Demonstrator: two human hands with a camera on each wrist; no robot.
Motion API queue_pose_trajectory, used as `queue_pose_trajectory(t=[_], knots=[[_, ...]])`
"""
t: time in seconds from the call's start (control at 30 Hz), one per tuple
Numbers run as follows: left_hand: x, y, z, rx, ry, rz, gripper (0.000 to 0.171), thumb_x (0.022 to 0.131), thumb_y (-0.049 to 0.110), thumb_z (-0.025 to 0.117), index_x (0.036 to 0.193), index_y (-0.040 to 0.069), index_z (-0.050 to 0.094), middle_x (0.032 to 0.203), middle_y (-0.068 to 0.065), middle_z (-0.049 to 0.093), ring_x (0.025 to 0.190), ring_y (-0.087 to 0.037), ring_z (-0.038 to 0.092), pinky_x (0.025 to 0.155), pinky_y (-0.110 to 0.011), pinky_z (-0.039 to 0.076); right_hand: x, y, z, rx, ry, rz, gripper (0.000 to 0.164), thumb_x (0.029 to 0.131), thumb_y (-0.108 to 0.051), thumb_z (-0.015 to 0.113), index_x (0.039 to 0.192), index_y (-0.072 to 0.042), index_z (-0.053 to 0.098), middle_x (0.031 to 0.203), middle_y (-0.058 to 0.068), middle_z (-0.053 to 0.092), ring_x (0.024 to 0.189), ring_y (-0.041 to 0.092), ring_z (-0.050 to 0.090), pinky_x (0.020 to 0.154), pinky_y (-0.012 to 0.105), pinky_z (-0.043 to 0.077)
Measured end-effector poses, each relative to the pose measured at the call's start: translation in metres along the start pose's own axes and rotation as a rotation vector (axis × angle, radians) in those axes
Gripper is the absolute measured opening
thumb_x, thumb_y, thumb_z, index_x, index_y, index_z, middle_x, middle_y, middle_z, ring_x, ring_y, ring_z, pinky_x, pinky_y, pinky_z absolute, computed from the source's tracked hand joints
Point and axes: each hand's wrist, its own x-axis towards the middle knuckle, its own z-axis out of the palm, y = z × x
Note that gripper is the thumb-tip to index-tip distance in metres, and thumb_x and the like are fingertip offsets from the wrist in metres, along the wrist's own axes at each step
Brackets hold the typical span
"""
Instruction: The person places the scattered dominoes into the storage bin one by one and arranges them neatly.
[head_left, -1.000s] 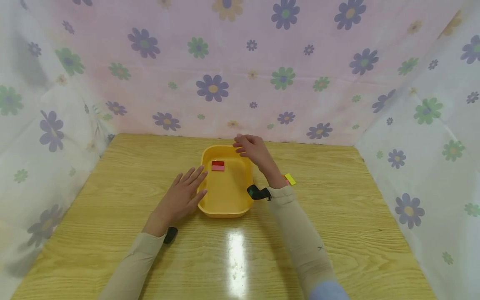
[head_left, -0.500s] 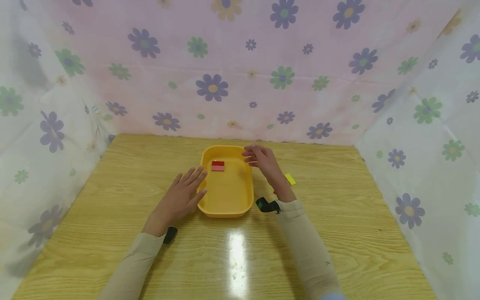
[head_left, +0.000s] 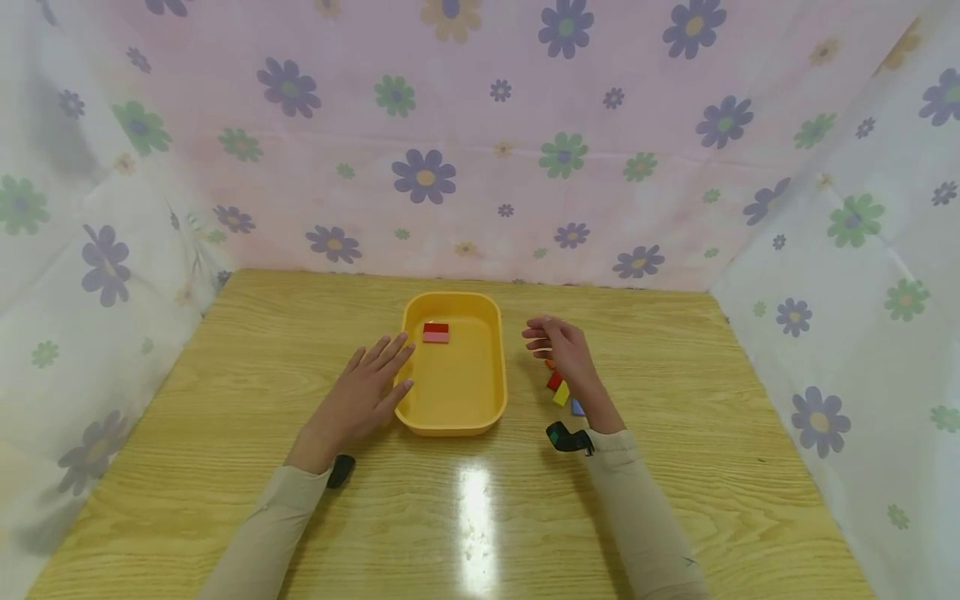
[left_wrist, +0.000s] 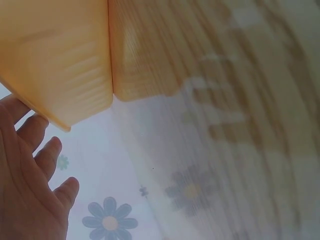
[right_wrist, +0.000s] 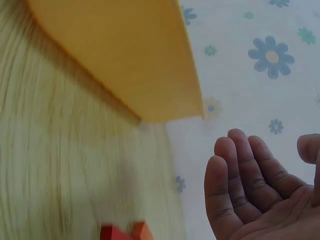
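A yellow plastic tub stands on the table, with a red block and a pink block side by side on its floor. My left hand rests at the tub's left rim, fingers spread and straight. In the left wrist view its fingertips meet the rim from below. My right hand hovers right of the tub with relaxed, slightly bent fingers and nothing in them. Beneath it lie a red block, a yellow block, a blue block and an orange block, partly hidden.
The wood-grain table reaches back to a flowered cloth, which also hangs at both sides. A black wrist camera is strapped at the right cuff, another at the left.
My right hand has moved right and toward me, from over the tub's far right corner to above the loose blocks, uncovering several of them. The left hand has stayed still.
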Motion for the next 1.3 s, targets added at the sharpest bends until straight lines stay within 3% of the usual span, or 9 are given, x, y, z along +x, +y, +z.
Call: queue_pose_trajectory(t=[0.07, 0.17, 0.37, 0.5, 0.63, 0.83, 1.03, 1.3], knots=[[0.000, 0.000, -0.001, 0.000, -0.006, -0.004, 0.063, 0.109, 0.040, 0.042, 0.162, 0.011, 0.026, 0.170, -0.007, 0.018, 0.157, -0.034, 0.014, 0.125, -0.061, 0.009, -0.003, 0.002, -0.009, -0.009, 0.005, 0.009, 0.048, 0.113, -0.030, 0.036, 0.129, 0.007, 0.061, 0.123, 0.027, 0.067, 0.102, 0.035, 0.068, 0.095, 0.046, 0.057], [-0.001, 0.001, -0.001, -0.003, -0.011, -0.005, 0.063, 0.109, 0.041, 0.042, 0.162, 0.011, 0.027, 0.170, -0.007, 0.018, 0.157, -0.034, 0.014, 0.125, -0.061, 0.008, -0.006, 0.006, -0.024, -0.025, 0.011, -0.002, 0.047, 0.113, -0.029, 0.036, 0.128, 0.007, 0.062, 0.122, 0.029, 0.066, 0.101, 0.034, 0.069, 0.096, 0.050, 0.056], [0.000, -0.001, 0.000, 0.000, -0.013, -0.004, 0.063, 0.109, 0.042, 0.042, 0.162, 0.012, 0.028, 0.170, -0.006, 0.018, 0.157, -0.033, 0.014, 0.125, -0.060, 0.007, -0.018, 0.016, -0.052, -0.102, 0.031, -0.012, 0.052, 0.112, -0.033, 0.038, 0.130, 0.010, 0.059, 0.126, 0.033, 0.063, 0.112, 0.049, 0.062, 0.100, 0.056, 0.052], [-0.001, 0.000, 0.001, -0.001, -0.018, -0.002, 0.063, 0.109, 0.043, 0.041, 0.162, 0.011, 0.028, 0.170, -0.006, 0.018, 0.157, -0.034, 0.014, 0.125, -0.060, 0.008, -0.032, 0.024, -0.067, -0.164, 0.038, -0.001, 0.052, 0.111, -0.033, 0.041, 0.132, 0.012, 0.058, 0.125, 0.033, 0.064, 0.112, 0.048, 0.063, 0.098, 0.052, 0.054], [-0.003, 0.000, 0.003, -0.006, -0.023, -0.001, 0.063, 0.109, 0.043, 0.042, 0.162, 0.011, 0.028, 0.170, -0.006, 0.018, 0.157, -0.034, 0.014, 0.125, -0.061, 0.008, -0.045, 0.033, -0.077, -0.257, 0.041, 0.024, 0.048, 0.110, -0.030, 0.045, 0.133, 0.010, 0.059, 0.123, 0.030, 0.066, 0.107, 0.042, 0.067, 0.090, 0.038, 0.059], [-0.003, 0.001, 0.002, 0.001, -0.018, 0.000, 0.064, 0.109, 0.042, 0.043, 0.162, 0.011, 0.027, 0.170, -0.006, 0.018, 0.157, -0.033, 0.014, 0.125, -0.060, 0.008, -0.057, 0.043, -0.082, -0.410, 0.051, 0.036, 0.041, 0.107, -0.028, 0.054, 0.126, 0.007, 0.065, 0.113, 0.025, 0.071, 0.096, 0.033, 0.069, 0.073, 0.024, 0.058], [-0.003, 0.002, -0.001, -0.002, -0.014, -0.002, 0.064, 0.109, 0.042, 0.043, 0.162, 0.011, 0.028, 0.170, -0.007, 0.018, 0.157, -0.033, 0.014, 0.125, -0.060, 0.008, -0.065, 0.045, -0.077, -0.585, -0.001, 0.044, 0.034, 0.100, -0.023, 0.065, 0.121, 0.003, 0.067, 0.109, 0.018, 0.070, 0.097, 0.029, 0.066, 0.075, 0.030, 0.056], [-0.002, 0.002, -0.004, -0.002, -0.018, -0.005, 0.064, 0.109, 0.043, 0.042, 0.162, 0.010, 0.027, 0.170, -0.008, 0.018, 0.157, -0.034, 0.014, 0.125, -0.060, 0.007, -0.074, 0.044, -0.069, -0.637, -0.049, 0.093, 0.039, 0.093, -0.022, 0.075, 0.118, 0.006, 0.065, 0.107, 0.018, 0.069, 0.097, 0.031, 0.065, 0.082, 0.043, 0.057]])
